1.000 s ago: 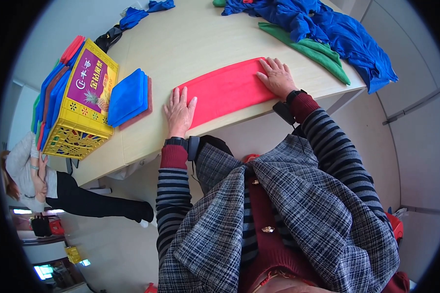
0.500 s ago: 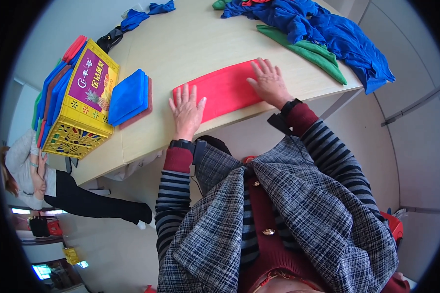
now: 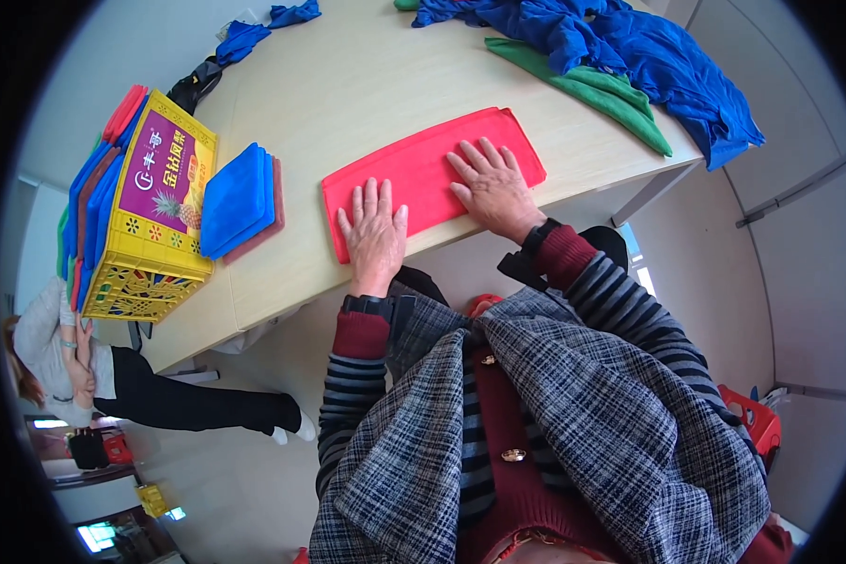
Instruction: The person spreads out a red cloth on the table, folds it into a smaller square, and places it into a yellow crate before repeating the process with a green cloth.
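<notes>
The left hand (image 3: pixel 376 235) and right hand (image 3: pixel 496 193) lie flat, fingers spread, clamping nothing, on the folded red cloth (image 3: pixel 425 169) near the table's (image 3: pixel 367 103) front edge, where uneven pressure could ruck its layers

A black, grey and white plaid vest (image 3: pixel 597 399) in coarse, tweed-like weave hangs open at the front, its two panels wide and loosely draped. Beneath it is a knitted cardigan (image 3: pixel 477 451) striped in black and grey, with a plain maroon placket (image 3: pixel 509 498) down the centre carrying ornate gold-coloured buttons (image 3: pixel 512 455). Its striped sleeves (image 3: pixel 350 399) end in deep, solid maroon cuffs (image 3: pixel 360 335). Each wrist wears a black strap (image 3: pixel 367 305) with a dark, box-shaped module (image 3: pixel 402 317). A thin red cord (image 3: pixel 536 533) rims the neckline. Both hands (image 3: pixel 378 242) are ungloved.
</notes>
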A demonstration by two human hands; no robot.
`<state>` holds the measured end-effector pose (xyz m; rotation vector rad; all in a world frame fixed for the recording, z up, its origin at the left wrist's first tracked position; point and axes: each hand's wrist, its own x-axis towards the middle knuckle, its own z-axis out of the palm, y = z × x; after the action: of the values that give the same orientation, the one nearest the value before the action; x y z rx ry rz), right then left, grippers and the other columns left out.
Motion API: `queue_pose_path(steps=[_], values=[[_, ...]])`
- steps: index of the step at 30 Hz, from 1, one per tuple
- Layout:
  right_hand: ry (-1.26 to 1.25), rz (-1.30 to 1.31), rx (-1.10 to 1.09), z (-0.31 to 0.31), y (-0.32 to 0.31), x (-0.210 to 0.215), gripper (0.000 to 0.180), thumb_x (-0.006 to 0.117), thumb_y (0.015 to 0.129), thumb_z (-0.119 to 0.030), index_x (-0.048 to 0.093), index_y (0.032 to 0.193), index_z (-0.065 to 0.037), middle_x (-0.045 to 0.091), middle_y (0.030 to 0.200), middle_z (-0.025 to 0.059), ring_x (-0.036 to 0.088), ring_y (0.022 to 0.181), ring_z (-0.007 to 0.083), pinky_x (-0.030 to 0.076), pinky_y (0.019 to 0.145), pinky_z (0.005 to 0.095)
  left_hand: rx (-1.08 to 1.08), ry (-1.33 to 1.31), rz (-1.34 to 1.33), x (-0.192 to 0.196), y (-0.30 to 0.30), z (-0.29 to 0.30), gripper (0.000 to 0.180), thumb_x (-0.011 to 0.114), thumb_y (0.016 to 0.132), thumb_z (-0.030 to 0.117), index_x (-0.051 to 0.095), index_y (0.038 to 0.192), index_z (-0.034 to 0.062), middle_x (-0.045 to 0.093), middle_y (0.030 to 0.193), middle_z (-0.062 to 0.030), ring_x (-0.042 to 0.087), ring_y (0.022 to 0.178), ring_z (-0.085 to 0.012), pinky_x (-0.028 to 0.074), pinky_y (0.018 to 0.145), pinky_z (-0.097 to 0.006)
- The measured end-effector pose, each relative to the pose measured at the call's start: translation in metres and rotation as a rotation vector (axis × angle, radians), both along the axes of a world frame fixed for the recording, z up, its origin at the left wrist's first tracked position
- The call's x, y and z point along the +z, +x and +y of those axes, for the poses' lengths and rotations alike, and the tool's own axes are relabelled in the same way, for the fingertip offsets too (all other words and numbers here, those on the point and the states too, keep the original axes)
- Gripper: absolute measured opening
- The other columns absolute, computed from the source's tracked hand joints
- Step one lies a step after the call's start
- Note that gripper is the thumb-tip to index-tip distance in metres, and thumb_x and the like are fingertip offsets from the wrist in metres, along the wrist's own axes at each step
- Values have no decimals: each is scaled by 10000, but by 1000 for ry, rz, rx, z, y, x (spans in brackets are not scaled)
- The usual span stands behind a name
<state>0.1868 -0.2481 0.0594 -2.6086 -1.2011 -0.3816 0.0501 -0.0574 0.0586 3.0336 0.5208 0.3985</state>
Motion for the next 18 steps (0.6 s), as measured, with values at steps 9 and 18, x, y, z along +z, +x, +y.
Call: queue_pose_path(steps=[9,18], values=[[25,57,-168,-54,48,-2,543,418,1056,-407,429,1530,-144,396,1589,141,321,1486,351,256,1196,521,281,-78,-45,11,-26,45,614,489,1028,453,427,1501,67,418,1556,-172,378,1437,-352,294,1158,-553],[18,-101,-194,-39,33,21,555,445,1047,-410,438,1509,-103,403,1573,165,339,1473,374,254,1202,529,430,-273,-78,27,-12,52,368,673,912,323,654,1043,-21,674,1113,-236,641,1043,-422,502,919,-543]])
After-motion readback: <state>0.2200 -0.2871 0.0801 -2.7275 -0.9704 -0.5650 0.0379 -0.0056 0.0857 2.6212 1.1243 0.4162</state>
